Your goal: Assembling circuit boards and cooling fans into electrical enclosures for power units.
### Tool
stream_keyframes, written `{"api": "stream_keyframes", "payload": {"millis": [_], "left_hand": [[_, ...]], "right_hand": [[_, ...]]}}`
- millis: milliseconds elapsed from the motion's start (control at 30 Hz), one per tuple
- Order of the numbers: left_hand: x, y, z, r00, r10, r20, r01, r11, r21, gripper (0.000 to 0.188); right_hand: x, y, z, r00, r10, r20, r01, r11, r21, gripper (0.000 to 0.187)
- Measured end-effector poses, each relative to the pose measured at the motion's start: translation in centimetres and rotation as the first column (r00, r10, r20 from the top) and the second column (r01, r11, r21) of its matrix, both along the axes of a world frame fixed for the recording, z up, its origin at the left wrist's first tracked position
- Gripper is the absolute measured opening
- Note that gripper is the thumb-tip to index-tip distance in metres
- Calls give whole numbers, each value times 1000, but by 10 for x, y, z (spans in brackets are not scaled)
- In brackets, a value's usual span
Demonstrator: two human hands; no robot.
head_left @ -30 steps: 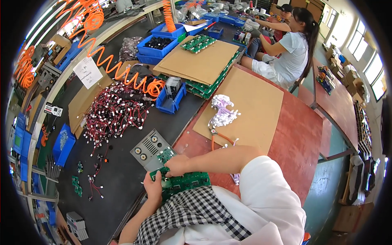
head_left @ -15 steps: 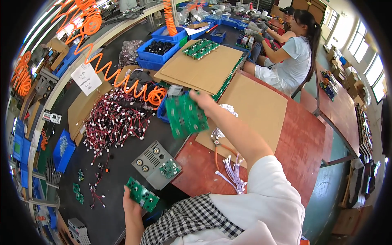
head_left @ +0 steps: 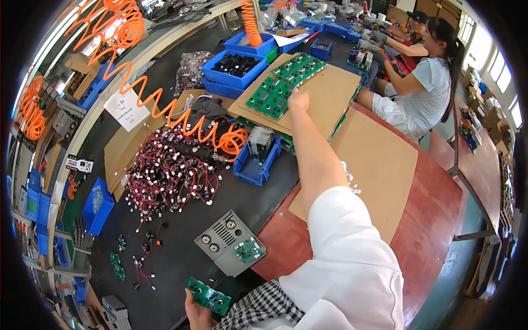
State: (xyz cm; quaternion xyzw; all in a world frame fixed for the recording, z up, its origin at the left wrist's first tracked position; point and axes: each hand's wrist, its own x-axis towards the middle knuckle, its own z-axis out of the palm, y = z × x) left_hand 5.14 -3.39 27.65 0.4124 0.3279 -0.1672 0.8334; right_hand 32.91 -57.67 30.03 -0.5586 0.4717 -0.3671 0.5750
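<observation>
My left hand (head_left: 197, 313), low in the picture, grips a small green circuit board (head_left: 211, 297) by its left edge. My right arm reaches far forward, and my right hand (head_left: 298, 101) has its fingers closed at the right edge of a larger green circuit board panel (head_left: 267, 99). That panel lies on a stack of cardboard sheets (head_left: 333, 98), beside a similar panel (head_left: 300, 69) farther back. Between my arms a grey metal plate (head_left: 219, 241) with round fittings and slots rests on the dark bench, a small circuit board (head_left: 248, 251) on its lower right.
Red-and-black wires (head_left: 170, 170) with white connectors are heaped on the bench. A blue bin (head_left: 254, 169) holds grey parts; another blue bin (head_left: 234, 69) holds black parts. An orange coiled hose (head_left: 192, 132) hangs over the wires. Another person (head_left: 421, 91) sits at the far right.
My right hand has carried the larger circuit board panel forward and laid it on the cardboard stack. The left hand keeps its small board. The view has shifted left.
</observation>
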Motion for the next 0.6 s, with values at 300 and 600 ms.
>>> {"api": "stream_keyframes", "payload": {"millis": [300,600], "left_hand": [[49,-35,14,945,-301,128,325,908,-263,39],[49,-44,18,828,-469,305,546,797,-257,41]], "right_hand": [[-148,164,-26,485,873,-47,-841,452,-297,22],[-306,303,-53,345,923,-169,-904,279,-325,27]]}}
